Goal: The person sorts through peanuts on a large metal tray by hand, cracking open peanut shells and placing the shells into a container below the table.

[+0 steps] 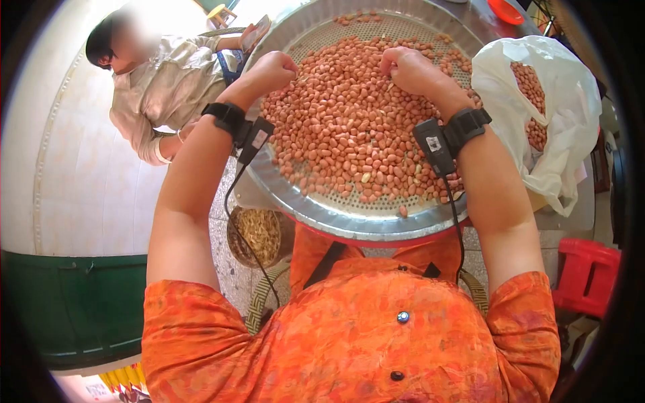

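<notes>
A wide round metal tray with small holes (336,218) holds a thick layer of reddish-brown peanuts (349,121), with a few paler ones among them. My left hand (272,72) is curled closed over the tray's upper left side, at the edge of the peanuts. Over the upper right part of the peanuts, my right hand (413,70) is closed with thumb and fingertips together. What either hand holds, if anything, is hidden by the fingers. Each wrist wears a black strap with a small cabled box.
To the tray's right stands an open white plastic bag (500,101) with more peanuts inside. A container of straw-coloured scraps (259,238) is below left. Another person (171,80) sits at upper left. A red plastic stool (586,275) is at right, a red dish (505,11) at the back.
</notes>
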Tool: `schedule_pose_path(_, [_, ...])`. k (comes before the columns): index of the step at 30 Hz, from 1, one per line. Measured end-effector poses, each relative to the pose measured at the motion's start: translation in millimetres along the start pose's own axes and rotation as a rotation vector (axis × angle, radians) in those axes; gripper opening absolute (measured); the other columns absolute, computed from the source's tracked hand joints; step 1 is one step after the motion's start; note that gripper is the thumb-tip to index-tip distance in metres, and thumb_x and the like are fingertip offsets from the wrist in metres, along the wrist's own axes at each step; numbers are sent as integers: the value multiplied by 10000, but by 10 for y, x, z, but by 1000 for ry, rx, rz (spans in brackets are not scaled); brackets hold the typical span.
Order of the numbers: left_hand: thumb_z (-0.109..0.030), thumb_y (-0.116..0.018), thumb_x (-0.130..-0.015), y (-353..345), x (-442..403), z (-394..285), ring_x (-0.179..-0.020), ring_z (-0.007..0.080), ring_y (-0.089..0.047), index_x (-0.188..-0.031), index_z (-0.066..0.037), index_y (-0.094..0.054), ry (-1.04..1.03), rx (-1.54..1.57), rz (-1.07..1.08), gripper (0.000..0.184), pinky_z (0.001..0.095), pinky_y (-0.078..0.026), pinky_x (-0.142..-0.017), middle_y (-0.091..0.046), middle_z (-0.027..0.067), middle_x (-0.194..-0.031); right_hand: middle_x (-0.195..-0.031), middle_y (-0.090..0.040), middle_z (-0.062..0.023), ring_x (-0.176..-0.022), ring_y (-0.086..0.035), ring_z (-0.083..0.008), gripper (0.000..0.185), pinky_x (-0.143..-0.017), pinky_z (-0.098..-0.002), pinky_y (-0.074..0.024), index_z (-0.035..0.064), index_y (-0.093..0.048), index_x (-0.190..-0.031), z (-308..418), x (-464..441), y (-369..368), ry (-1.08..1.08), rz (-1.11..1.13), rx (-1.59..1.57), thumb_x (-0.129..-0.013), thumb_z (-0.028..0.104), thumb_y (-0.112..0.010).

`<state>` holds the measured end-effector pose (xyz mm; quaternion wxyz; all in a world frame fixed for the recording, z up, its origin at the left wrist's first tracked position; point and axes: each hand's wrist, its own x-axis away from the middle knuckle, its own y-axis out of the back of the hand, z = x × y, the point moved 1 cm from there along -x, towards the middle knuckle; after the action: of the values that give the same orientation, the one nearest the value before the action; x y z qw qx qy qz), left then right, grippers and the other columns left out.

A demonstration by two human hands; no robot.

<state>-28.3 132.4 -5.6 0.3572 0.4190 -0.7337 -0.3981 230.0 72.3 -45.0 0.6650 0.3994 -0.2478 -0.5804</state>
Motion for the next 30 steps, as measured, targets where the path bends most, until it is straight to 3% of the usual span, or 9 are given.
schedule_pose_path(4, [-47,-519,-645,-168,-201,-73,-537,168,-585,-760,-12,-629,-37,-48,80,163,283,-470,-510,-598,107,-620,-898,-568,-146,-866,-543,-270,170,-745,-346,-430,36,-582,-844,0,11,28,-22,-14,16,-730,23,-455])
schedule_pose_path(9, [-39,-537,-641,-90,-144,-75,-610,142,-574,-751,-10,-611,-123,-107,54,136,258,-454,-526,-597,103,-658,-893,-571,-143,-872,-544,-268,168,-751,-341,-429,40,-582,-854,23,16,61,-44,29,15,-737,35,-462])
schedule_pose_path(11, [-50,-566,-682,52,-61,49,-611,120,-557,-802,-6,-573,3,396,124,128,227,-430,-503,-586,61,-669,-893,-572,-143,-874,-544,-267,167,-752,-340,-430,38,-582,-856,15,13,60,-36,30,25,-738,37,-464])
schedule_pose_path(14, [-97,-585,-767,230,335,87,-615,65,-520,-824,-50,-535,-25,606,95,90,168,-396,-524,-542,8,-681,-907,-572,-146,-877,-544,-271,162,-754,-342,-430,27,-578,-859,-10,-6,36,-32,25,25,-740,41,-469])
schedule_pose_path(21, [-38,-508,-826,384,1375,563,-659,96,-552,-867,-59,-518,-93,1237,55,47,190,-433,-525,-584,57,-827,-823,-589,-139,-843,-557,-259,148,-734,-334,-432,23,-583,-812,-168,-52,-73,80,-35,14,-723,3,-467])
schedule_pose_path(26, [-58,-536,-806,324,2006,776,-635,92,-549,-840,-65,-513,-80,1232,35,42,190,-418,-499,-581,44,-802,-849,-580,-135,-834,-551,-232,197,-710,-325,-435,27,-596,-813,-54,3,-21,87,38,-57,-692,-26,-450])
schedule_pose_path(28, [-81,-565,-776,255,2214,962,-605,87,-543,-823,-70,-517,130,756,74,69,189,-409,-480,-578,32,-764,-826,-583,-124,-810,-557,-222,203,-689,-316,-439,22,-596,-807,-116,-23,-7,106,9,-55,-688,-37,-442])
schedule_pose_path(29, [-106,-585,-749,170,2288,1084,-580,87,-539,-819,-68,-523,277,671,112,102,196,-407,-467,-575,23,-733,-782,-589,-110,-759,-565,-219,205,-658,-317,-446,22,-598,-805,-144,-30,2,154,3,-73,-688,-38,-441])
schedule_pose_path(30, [-107,-589,-739,85,2351,1177,-634,114,-556,-890,-41,-538,431,480,164,172,219,-437,-527,-583,42,-779,-782,-589,-110,-759,-565,-219,205,-658,-317,-446,22,-598,-805,-186,-57,-7,138,9,-58,-688,-38,-441])
